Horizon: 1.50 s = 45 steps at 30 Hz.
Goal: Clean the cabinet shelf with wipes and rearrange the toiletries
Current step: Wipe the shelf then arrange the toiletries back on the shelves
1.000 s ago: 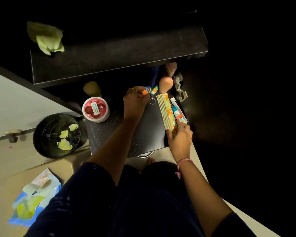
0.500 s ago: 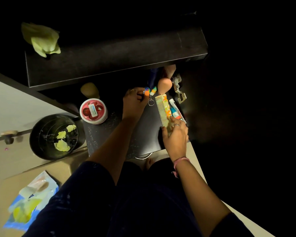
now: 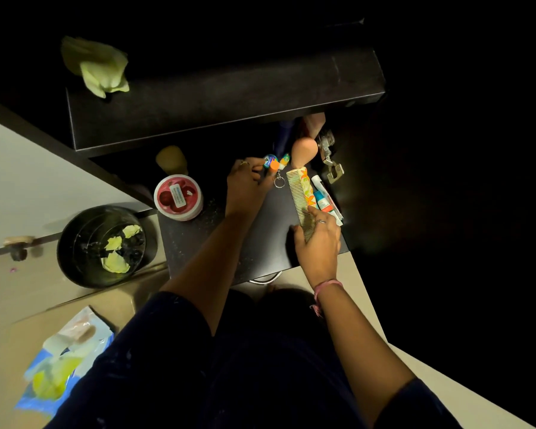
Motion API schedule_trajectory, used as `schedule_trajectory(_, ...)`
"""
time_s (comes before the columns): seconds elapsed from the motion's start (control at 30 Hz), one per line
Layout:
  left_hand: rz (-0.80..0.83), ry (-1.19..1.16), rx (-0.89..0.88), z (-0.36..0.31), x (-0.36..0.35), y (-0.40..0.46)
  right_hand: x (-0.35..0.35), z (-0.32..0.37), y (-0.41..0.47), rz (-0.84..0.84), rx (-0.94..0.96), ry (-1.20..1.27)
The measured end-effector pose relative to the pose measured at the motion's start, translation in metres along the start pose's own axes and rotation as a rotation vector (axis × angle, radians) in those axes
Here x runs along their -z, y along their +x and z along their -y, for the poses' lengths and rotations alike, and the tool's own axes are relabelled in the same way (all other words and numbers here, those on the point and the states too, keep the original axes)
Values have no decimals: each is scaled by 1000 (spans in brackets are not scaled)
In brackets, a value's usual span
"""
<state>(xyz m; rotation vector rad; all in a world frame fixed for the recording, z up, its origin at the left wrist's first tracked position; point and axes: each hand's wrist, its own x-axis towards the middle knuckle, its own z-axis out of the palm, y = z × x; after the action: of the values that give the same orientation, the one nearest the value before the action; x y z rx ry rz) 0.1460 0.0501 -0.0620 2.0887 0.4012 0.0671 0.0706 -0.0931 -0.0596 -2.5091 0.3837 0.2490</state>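
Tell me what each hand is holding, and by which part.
Left hand pinches the small keychain by its orange end. Right hand grips the comb at its near end.

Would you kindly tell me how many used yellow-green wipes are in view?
4: one crumpled wipe on the upper shelf's left end, three wipe pieces inside the black bin. More may lie hidden in the dark.

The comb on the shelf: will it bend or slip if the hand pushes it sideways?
The comb looks like thin flat plastic, so probably light and slightly flexible. Lying flat on the smooth dark shelf, it would likely slide, not roll.
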Motion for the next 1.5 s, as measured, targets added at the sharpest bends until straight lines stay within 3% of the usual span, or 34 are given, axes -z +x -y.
schedule_trajectory(0.13, -20, -38, -12, -12, 20, -22, -8, 7, -8, -20, 70, 67)
schedule_trajectory(0.27, -124, -90, -61, -11, 55, -40, -28, 30, -16, 102, 241, 188)
schedule_trajectory(0.4, -229, 253, -41, -6, 106, -30, -54, 76, -26, 252, 393, 242)
schedule_trajectory(0.47, -168, 432, -17, -5, 126, -22, -67, 100, -29, 281, 456, 274)
schedule_trajectory(0.57, 57, 650, 14, 5, 140, -8, -88, 128, -29, 273, 506, 221)
schedule_trajectory(0.67, 225, 736, 82, 13, 140, 5, -105, 140, -27, 262, 484, 131)
schedule_trajectory(0.8, 221, 607, 233, 17, 134, 10, -110, 145, -23, 256, 456, 121)
schedule_trajectory(0.93, 93, 278, 370, 22, 133, 13, -116, 144, -23, 246, 382, 224)
schedule_trajectory(1.0, 10, 222, 371, 22, 137, 10, -116, 141, -27, 217, 352, 320)
schedule_trajectory(1.1, 61, 351, 247, 12, 141, 1, -102, 137, -38, 164, 403, 454)
schedule_trajectory(1.2, 53, 525, -14, -9, 142, -18, -87, 118, -50, 97, 413, 510)
schedule_trajectory(1.3, 48, 435, -149, -21, 132, -31, -72, 82, -58, 21, 291, 473)
schedule_trajectory(1.5, 278, 315, -348, -39, 81, -46, -35, 16, -54, -19, 68, 430)
